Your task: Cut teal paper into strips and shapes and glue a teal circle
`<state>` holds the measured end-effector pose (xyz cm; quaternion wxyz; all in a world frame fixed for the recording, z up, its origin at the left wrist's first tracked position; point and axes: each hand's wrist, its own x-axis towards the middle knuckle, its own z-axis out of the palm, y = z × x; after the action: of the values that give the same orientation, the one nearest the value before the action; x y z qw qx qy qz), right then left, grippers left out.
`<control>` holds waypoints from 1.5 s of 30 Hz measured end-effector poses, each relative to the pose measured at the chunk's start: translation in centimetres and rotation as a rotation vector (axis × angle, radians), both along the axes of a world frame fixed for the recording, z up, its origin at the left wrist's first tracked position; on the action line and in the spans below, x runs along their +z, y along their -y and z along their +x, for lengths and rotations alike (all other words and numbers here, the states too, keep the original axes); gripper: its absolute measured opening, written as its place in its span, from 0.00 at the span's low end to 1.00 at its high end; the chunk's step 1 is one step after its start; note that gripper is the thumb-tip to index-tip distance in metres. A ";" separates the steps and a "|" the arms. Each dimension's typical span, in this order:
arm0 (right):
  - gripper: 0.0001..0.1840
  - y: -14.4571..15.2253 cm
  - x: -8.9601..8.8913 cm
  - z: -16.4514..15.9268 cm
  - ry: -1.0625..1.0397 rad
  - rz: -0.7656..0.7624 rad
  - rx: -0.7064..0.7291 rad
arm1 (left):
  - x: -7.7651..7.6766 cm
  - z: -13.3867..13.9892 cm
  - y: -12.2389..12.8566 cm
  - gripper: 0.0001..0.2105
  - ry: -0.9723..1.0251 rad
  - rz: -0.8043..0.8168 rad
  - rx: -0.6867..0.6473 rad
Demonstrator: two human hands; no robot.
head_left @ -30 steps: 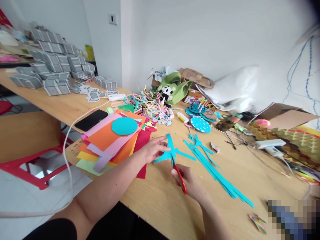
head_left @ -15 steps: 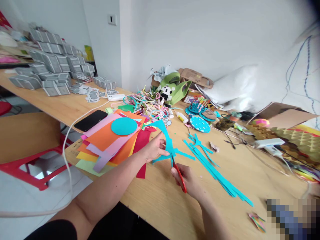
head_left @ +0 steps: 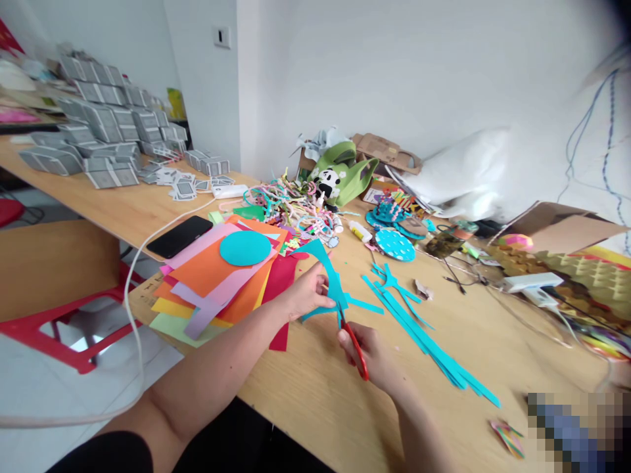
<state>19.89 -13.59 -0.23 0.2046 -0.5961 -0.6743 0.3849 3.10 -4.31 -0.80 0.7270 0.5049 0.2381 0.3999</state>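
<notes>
My left hand [head_left: 311, 293] pinches a curved piece of blue paper [head_left: 335, 284] above the table. My right hand [head_left: 369, 351] grips red-handled scissors [head_left: 355, 348], whose blades meet the paper's lower end. Below the held piece, more blue scraps [head_left: 365, 304] lie on the wood. To the right are long blue paper strips [head_left: 424, 335] in a bundle. Left of my left hand, a blue paper circle [head_left: 245, 248] rests on a pile of coloured sheets [head_left: 197, 276], with a dark red sheet [head_left: 279, 289] partly under my forearm.
A black phone [head_left: 180, 237] and white cable [head_left: 129, 289] lie at the left. Behind are a heap of pipe cleaners [head_left: 290, 207], a green panda bag [head_left: 340, 176], a glue bottle [head_left: 360, 231] and a dotted blue disc [head_left: 395, 244]. Grey bundles [head_left: 108, 125] are stacked far left.
The blue paper's lower edge at the scissor blades looks slightly different, with a cut corner showing. Both hands keep nearly the same place.
</notes>
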 end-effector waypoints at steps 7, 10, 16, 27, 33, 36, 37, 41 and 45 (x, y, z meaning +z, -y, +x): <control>0.30 -0.1 -0.2 0.1 0.000 0.016 0.006 | -0.1 0.0 -0.1 0.52 -0.012 0.012 0.003; 0.30 0.0 -0.3 0.1 0.005 0.021 0.011 | 0.0 0.0 0.0 0.51 -0.006 0.010 0.002; 0.29 0.0 -0.3 0.2 0.000 0.006 0.012 | 0.0 0.0 0.1 0.51 -0.014 0.021 0.001; 0.29 -0.1 -0.2 0.0 -0.006 0.001 -0.001 | -0.1 0.1 -0.1 0.51 -0.018 0.018 -0.004; 0.28 0.0 -0.3 0.0 -0.016 -0.006 -0.015 | -0.1 0.1 0.0 0.51 -0.017 0.015 0.006; 0.28 -0.1 -0.5 0.0 -0.007 -0.024 -0.041 | 0.0 0.1 0.0 0.51 -0.010 0.002 0.012; 0.28 -0.2 -0.5 0.0 -0.004 -0.027 -0.049 | 0.0 0.1 0.0 0.51 -0.007 -0.003 0.013; 0.27 -0.2 -0.6 0.0 0.013 -0.028 -0.060 | 0.0 0.1 0.1 0.52 0.002 -0.020 0.015; 0.27 -0.1 -0.3 0.0 0.054 -0.037 -0.082 | 0.0 0.1 0.1 0.53 0.007 -0.029 0.009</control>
<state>19.93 -13.52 -0.56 0.1906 -0.6372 -0.6473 0.3724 3.15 -4.39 -0.79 0.7333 0.4918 0.2438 0.4012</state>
